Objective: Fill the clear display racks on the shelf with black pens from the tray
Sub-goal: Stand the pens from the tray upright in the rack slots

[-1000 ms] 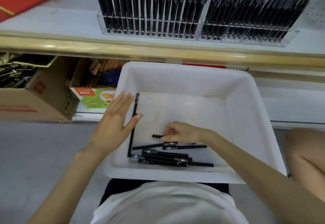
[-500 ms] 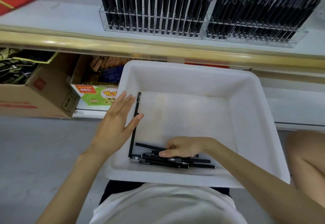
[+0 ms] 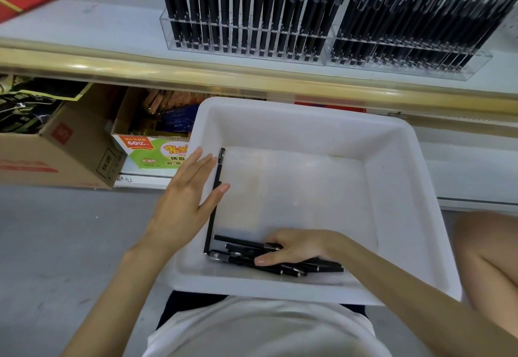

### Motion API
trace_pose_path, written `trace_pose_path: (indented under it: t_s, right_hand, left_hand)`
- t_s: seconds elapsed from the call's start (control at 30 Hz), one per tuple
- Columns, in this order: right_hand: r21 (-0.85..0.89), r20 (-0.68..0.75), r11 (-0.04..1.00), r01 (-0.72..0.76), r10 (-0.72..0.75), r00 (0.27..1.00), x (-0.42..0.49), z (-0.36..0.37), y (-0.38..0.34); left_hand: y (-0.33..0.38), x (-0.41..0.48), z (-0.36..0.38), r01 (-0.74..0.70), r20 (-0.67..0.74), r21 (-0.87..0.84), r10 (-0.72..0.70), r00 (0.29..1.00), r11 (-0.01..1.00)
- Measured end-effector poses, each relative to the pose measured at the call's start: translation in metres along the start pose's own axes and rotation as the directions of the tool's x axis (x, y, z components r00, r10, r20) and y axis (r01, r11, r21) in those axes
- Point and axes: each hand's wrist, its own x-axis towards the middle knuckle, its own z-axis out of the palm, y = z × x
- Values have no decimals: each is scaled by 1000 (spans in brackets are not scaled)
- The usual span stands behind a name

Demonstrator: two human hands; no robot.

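Against the near wall of the white tray, the right hand curled its fingers round the bunched black pens, likely gathering a batch. The left hand lay flat, fingers straight, on the left rim, probably steadying it beside a lone pen. Above, the clear racks on the shelf looked packed, leaving few slots.

tray: plain white
pens: black
shelf trim: gold
cardboard box, at 9 o'clock: brown, red logo
floor: grey
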Motion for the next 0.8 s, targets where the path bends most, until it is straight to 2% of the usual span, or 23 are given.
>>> trace_pose_path:
  t_s: [0.2,0.43,0.57,0.63,0.7,0.77,0.8]
  right_hand:
    - [195,-28,980,-47,53,998,-1,1,3]
    - [408,-234,913,12,92,968,-12,-30,10]
    - [597,-368,782,180,68,927,-16,-46,11]
    - [635,-415,723,271,24,909,-21,-55,5]
    - [652,-443,670,356,-45,895,-29,-65,-3]
    - [666,-462,607,434,-121,879,-38,-73,-12]
    - [668,-471,581,465,-153,868,-42,-75,-15]
  left_hand:
    - [0,0,1,-13,-11,24,13,1000,1000]
    - [-2,6,3,-65,-30,64,67,997,996]
    - [6,13,0,-139,-61,76,144,988,987]
    - [22,17,-2,-150,-102,-25,146,984,988]
    - [42,26,-1,-107,-101,-198,89,991,974]
    - [60,40,3,66,24,-459,-63,998,886]
    - [69,49,5,183,143,-604,-120,982,776]
